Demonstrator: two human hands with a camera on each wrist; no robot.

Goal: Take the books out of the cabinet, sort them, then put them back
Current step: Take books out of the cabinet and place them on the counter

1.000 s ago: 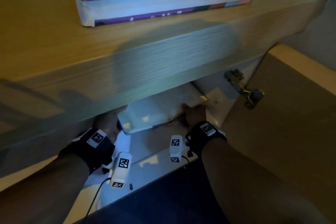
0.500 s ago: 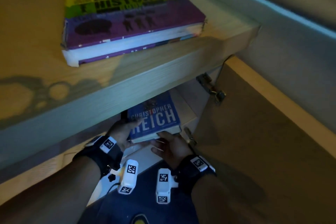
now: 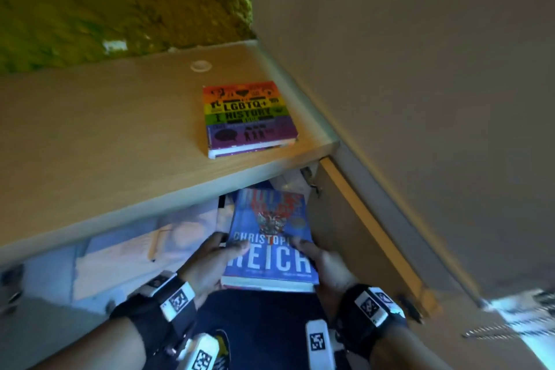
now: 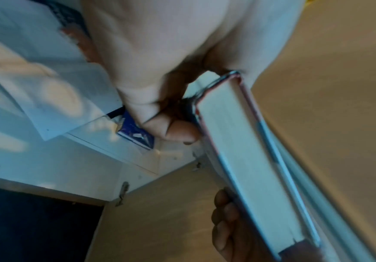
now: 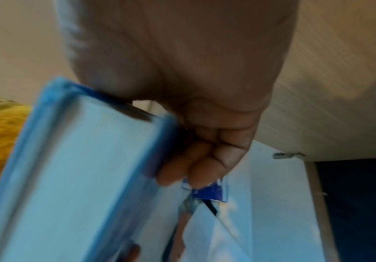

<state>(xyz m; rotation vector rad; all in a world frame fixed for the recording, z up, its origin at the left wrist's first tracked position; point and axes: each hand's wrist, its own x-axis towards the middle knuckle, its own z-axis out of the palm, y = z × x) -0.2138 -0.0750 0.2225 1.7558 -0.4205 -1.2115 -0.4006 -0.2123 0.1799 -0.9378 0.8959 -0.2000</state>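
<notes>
The blue book (image 3: 270, 237), cover up, is held just outside the open cabinet (image 3: 192, 228) below the surface (image 3: 90, 144), gripped along its sides by the left hand (image 3: 207, 264) and right hand (image 3: 327, 264), while a rainbow-covered book (image 3: 249, 117) lies on the surface above.

Glossy blue book cover (image 3: 270, 237), matt pale wood-grain cabinet top (image 3: 120, 135), metal hinge (image 3: 309, 180)

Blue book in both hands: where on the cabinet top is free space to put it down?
Left of the rainbow book, the cabinet top is bare up to the green wall. Right of it, only a narrow strip remains. Both hands grip the blue book.
</notes>
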